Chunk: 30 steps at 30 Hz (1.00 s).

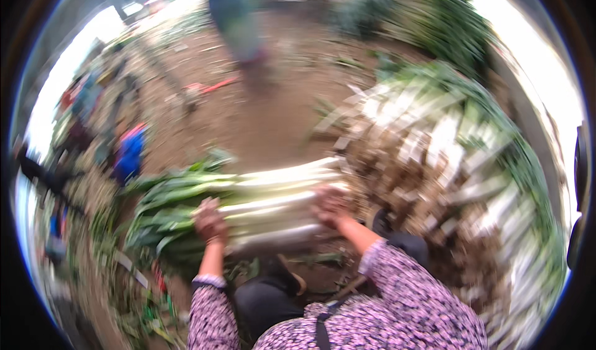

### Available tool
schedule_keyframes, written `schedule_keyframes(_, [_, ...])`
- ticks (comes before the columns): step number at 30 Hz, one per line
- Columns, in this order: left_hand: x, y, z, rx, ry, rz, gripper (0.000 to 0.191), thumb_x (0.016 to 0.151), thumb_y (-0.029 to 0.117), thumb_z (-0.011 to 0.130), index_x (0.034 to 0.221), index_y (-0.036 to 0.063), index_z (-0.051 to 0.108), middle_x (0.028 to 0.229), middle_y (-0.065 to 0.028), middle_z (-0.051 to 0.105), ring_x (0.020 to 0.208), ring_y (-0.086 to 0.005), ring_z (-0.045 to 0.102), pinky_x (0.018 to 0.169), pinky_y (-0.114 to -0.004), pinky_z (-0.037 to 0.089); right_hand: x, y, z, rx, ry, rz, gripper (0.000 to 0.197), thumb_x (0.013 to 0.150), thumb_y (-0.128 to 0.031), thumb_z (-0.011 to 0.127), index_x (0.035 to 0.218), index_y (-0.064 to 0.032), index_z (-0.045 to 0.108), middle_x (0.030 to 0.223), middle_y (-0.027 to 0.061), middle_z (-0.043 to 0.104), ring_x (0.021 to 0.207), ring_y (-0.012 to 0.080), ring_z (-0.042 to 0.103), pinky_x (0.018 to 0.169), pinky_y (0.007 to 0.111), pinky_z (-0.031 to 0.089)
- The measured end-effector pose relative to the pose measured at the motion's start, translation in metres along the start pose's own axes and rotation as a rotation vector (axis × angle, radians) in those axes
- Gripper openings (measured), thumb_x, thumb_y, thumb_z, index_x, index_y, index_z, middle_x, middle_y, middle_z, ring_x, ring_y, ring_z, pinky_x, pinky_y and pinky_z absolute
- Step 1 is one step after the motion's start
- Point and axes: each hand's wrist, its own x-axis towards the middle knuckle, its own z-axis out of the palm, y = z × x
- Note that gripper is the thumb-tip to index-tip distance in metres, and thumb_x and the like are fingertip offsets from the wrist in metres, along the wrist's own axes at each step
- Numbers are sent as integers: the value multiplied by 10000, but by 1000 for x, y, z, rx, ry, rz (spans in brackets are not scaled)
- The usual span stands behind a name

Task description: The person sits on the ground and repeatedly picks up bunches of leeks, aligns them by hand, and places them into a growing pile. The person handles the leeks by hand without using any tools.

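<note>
A thick bunch of leeks [274, 208] lies crosswise in front of my knees, green leaves to the left, white stalks and roots to the right. My left hand [210, 219] rests on it where the green turns pale, fingers spread over the upper side. Near the root end my right hand [331, 205] lies across the white stalks, its fingers blurred by motion. Whether either hand grips underneath is hidden. To the right the bunch's roots come close to a large heap of leeks [419, 159] with roots turned inward.
More leeks [447, 24] are stacked at the upper right beside a pale wall edge [526, 103]. A blurred blue-green upright object [237, 24] stands on the dirt floor [274, 122] ahead. Red strips [214, 85], a bright blue item [130, 152] and scattered leaves [149, 317] lie leftward.
</note>
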Motion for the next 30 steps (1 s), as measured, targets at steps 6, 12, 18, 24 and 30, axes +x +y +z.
schedule_keyframes(6, [-4,10,4,87,-50,-134,384,828,265,531,1199,165,555,1277,-92,517,1210,-266,464,1034,-538,287,0,0,-12,-159,179,-139,573,783,-382,559,1289,-138,443,1232,100,485,1172,278,428,1011,441,282])
schedule_keyframes(12, [-2,16,2,39,25,-130,356,848,310,507,1149,137,590,1233,-111,557,1171,-264,500,1037,-532,298,-1,-1,-17,-151,164,-134,574,796,-358,561,1306,-121,443,1239,106,485,1196,288,413,1037,437,259])
schedule_keyframes(18, [-1,16,3,37,-26,-147,341,857,280,511,1175,170,566,1266,-84,512,1215,-228,462,1055,-495,268,-1,3,-16,-159,144,-124,583,793,-344,569,1309,-109,433,1235,116,484,1195,291,414,1031,443,260])
schedule_keyframes(24, [1,22,-3,14,5,-174,298,881,286,498,1131,159,600,1210,-98,569,1173,-242,511,1055,-465,290,1,7,-15,-159,106,-99,587,800,-362,543,1316,-110,425,1255,128,472,1213,297,406,1040,465,234])
schedule_keyframes(30, [5,26,-9,-120,-227,-273,449,911,356,394,1270,129,541,1378,-129,467,1301,-279,398,1136,-476,149,2,11,-15,-191,76,-74,579,821,-366,524,1333,-119,415,1295,116,455,1236,300,383,1046,473,226])
